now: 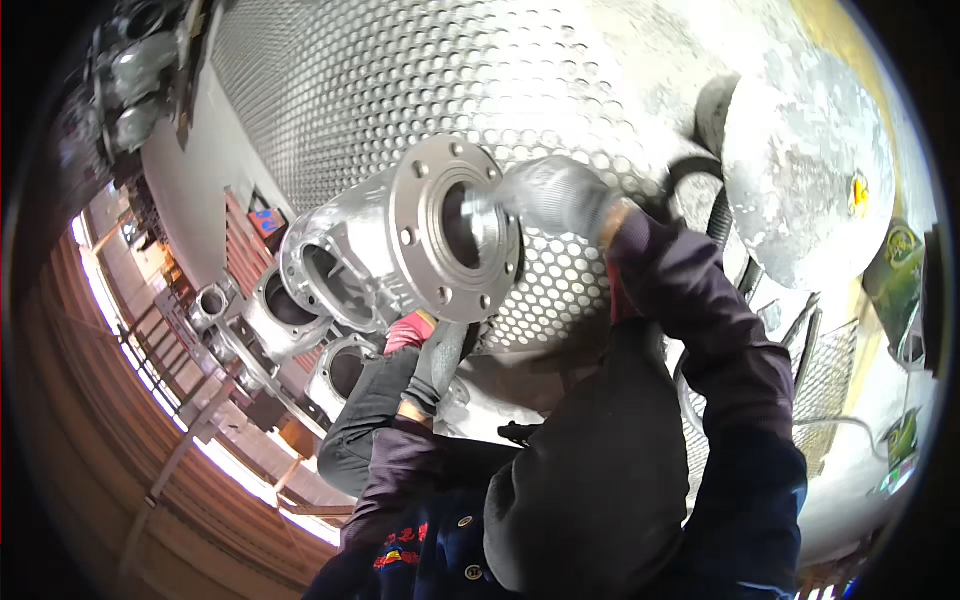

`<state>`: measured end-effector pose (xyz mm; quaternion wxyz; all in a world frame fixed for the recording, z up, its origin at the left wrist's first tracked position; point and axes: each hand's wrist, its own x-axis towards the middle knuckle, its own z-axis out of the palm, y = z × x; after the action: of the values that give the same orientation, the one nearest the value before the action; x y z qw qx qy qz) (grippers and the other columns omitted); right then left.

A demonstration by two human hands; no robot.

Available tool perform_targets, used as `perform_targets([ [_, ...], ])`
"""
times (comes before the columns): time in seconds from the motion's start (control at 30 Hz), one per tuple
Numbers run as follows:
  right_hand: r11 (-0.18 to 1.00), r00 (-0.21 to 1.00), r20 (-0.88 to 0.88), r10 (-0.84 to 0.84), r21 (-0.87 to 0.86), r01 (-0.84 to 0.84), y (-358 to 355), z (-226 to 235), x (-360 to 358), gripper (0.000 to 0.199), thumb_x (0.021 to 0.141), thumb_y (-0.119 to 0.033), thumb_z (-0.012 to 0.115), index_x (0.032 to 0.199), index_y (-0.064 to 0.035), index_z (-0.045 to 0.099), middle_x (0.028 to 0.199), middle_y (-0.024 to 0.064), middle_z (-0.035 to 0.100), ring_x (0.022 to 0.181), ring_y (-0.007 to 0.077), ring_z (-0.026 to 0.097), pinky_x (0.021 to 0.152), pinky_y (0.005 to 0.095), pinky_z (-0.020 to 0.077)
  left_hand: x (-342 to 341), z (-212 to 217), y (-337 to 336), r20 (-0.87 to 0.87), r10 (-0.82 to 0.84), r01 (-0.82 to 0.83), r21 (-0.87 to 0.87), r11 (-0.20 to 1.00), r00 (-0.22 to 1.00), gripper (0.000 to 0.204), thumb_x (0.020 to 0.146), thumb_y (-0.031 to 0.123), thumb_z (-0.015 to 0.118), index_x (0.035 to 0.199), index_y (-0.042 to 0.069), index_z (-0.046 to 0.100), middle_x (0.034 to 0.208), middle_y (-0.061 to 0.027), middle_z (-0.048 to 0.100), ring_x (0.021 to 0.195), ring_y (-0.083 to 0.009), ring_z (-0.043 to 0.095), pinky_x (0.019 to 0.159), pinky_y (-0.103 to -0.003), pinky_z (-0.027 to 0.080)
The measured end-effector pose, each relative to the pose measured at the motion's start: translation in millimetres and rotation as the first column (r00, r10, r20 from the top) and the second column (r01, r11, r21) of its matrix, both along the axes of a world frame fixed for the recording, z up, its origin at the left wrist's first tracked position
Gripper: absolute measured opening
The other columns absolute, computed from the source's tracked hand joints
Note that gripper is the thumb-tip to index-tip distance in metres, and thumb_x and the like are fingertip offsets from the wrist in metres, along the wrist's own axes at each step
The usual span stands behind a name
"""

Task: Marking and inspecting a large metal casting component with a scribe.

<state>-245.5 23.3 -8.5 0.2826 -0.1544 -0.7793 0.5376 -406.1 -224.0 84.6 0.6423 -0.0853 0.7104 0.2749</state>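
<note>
A grey cast-metal housing (340, 245) lies tilted in front of me, its round flange (412, 205) with bolt holes facing right. My right hand (560, 195), in a grey glove, is at the flange's open bore, partly smeared by motion. Its fingers look closed around something pale and blurred that reaches into the bore; I cannot make out what it is. My left hand (438, 362), also gloved in grey, reaches up against the underside of the housing near the flange. Its fingers are hidden behind the metal.
Beneath and beyond the housing spreads a perforated metal sheet (400, 70). Similar castings (285, 315) stand at the left, with more parts at the upper left. A large round grey plate (810, 170) is at the right, beside a black hose (718, 215).
</note>
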Motion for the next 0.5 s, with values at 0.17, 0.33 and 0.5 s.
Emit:
perform_targets([
  [0.17, 0.97, 0.973, 0.128, -0.194, 0.173, 0.171, -25, 5, 1, 0.027, 0.087, -0.011, 0.051, 0.11, -0.0172, 0.065, 0.084, 0.0033, 0.066, 0.075, 0.0211, 0.064, 0.068, 0.0345, 0.0523, -7, 20, -37, -0.215, 0.034, 0.005, 0.182, 0.983, 0.976, 0.04, 0.099, 0.028, 0.047, 0.129, 0.002, 0.049, 0.111, -0.0096, 0.061, 0.1, -0.0117, 0.059, 0.089, -0.024, 0.046],
  [0.33, 0.952, 0.944, 0.217, 0.249, 0.126, -0.28, -20, 42, 24, 0.029, 0.093, -0.016, 0.049, 0.118, -0.0149, 0.063, 0.077, 0.009, 0.064, 0.068, 0.0232, 0.061, 0.065, 0.0348, 0.0505, -61, 53, -41, -0.484, 0.197, -0.173, 0.094, 0.98, 0.853, 0.025, 0.096, 0.033, 0.052, 0.094, 0.009, 0.057, 0.08, -0.0009, 0.061, 0.069, -0.0088, 0.056, 0.059, -0.023, 0.044],
  [0.5, 0.966, 0.817, 0.562, 0.13, -0.258, 0.024, -6, 103, 49, 0.041, 0.089, -0.008, 0.049, 0.129, -0.0144, 0.056, 0.069, 0.012, 0.058, 0.061, 0.0173, 0.054, 0.064, 0.0311, 0.0473, -123, 87, -49, -0.531, 0.647, -0.235, 0.644, 0.728, 0.547, 0.038, 0.095, 0.023, 0.045, 0.128, 0.002, 0.045, 0.08, -0.0007, 0.055, 0.063, -0.0099, 0.046, 0.057, -0.025, 0.042],
])
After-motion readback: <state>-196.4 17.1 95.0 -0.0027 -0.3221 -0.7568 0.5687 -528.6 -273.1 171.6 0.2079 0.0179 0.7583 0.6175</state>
